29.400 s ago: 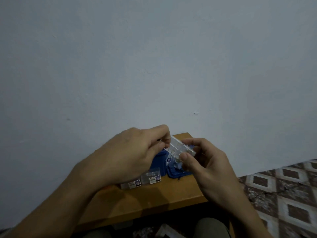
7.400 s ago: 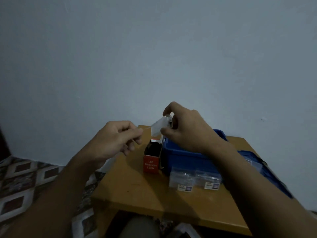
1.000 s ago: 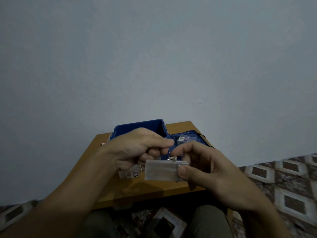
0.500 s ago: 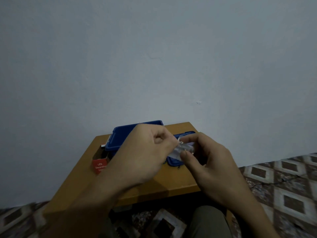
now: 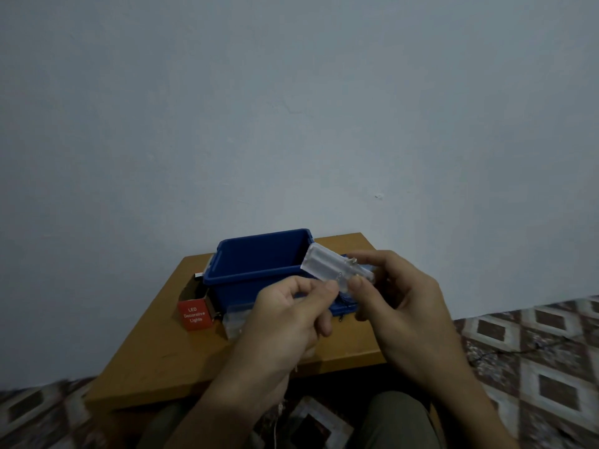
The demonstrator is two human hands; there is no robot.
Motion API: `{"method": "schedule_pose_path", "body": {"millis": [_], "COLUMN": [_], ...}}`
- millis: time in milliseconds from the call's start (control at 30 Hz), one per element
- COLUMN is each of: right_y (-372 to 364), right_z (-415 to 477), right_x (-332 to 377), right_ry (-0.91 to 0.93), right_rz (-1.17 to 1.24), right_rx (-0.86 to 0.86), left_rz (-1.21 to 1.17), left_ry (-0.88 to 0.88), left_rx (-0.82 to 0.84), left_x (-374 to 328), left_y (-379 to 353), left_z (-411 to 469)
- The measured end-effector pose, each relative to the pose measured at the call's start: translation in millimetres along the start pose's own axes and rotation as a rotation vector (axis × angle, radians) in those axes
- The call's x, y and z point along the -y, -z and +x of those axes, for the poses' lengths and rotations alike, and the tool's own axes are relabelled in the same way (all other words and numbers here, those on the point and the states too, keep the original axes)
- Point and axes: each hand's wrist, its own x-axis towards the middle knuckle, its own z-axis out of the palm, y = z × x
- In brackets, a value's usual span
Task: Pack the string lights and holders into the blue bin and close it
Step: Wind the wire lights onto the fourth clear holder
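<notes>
The table [image 5: 168, 361] carries the blue bin [image 5: 233, 290], standing open for loading, with its lid [image 5: 343, 307] lying at its right side. The right hand [image 5: 405, 306] clamps thumb and fingers on the right end of a pale holder [image 5: 327, 262], raised over the bin's near right corner, presumably to steady it. The left hand [image 5: 285, 315] pinches thumb against forefinger at the holder's lower edge, apparently tending its wire. A second holder [image 5: 235, 319] lies just before the bin.

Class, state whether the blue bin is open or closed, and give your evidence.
Open. The bin has no lid on it: its rim and inner walls are exposed from above.
</notes>
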Motion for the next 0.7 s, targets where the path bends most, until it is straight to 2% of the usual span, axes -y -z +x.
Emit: {"method": "schedule_pose_path", "body": {"millis": [267, 500, 700], "right_y": [9.0, 12.4, 13.2], "right_z": [3.2, 5.1, 6.7], "right_x": [0.5, -1.7, -2.2], "right_ry": [-0.108, -0.259, -0.269], "right_rz": [0.185, 0.439, 0.466], "right_rx": [0.135, 0.228, 0.232], "left_rz": [0.01, -0.004, 0.006], "left_ry": [-0.018, -0.001, -0.014], "left_rx": [0.13, 0.251, 0.281], "left_x": [-3.0, -2.7, -1.7], "left_y": [14.0, 20.3, 20.2], "left_z": [4.9, 4.3, 5.8]}}
